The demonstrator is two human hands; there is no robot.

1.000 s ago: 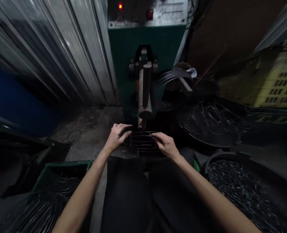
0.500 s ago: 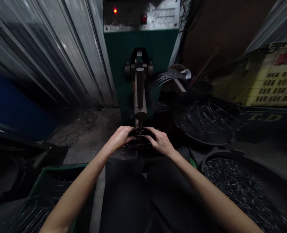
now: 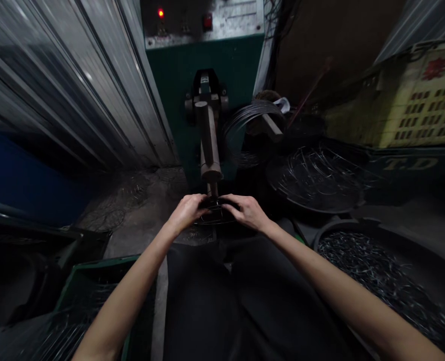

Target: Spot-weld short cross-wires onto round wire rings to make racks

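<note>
A round frame of thin wire (image 3: 216, 222) is held level between my two hands, just below the end of the machine's arms. My left hand (image 3: 189, 209) grips its left side, thumb and fingers closed on the wire. On the right side my right hand (image 3: 246, 209) pinches it in the same way. The green machine (image 3: 169, 85) stands straight ahead, its thick cylindrical upper arm (image 3: 209, 145) pointing towards me. A narrower lower post (image 3: 212, 189) meets the wire frame between my hands. Dim light hides the frame's far part.
Bent wires (image 3: 262, 111) hang at the machine's right. A dark round tray (image 3: 320, 204) of wires and a tub (image 3: 322, 230) of small metal pieces stand at right, below a yellow crate (image 3: 414, 120). A green crate (image 3: 69, 281) with wire parts is at lower left.
The view has shifted, so the machine appears further left and slightly higher. Both hands keep hold of the wire frame, which appears turned a little at the post.
</note>
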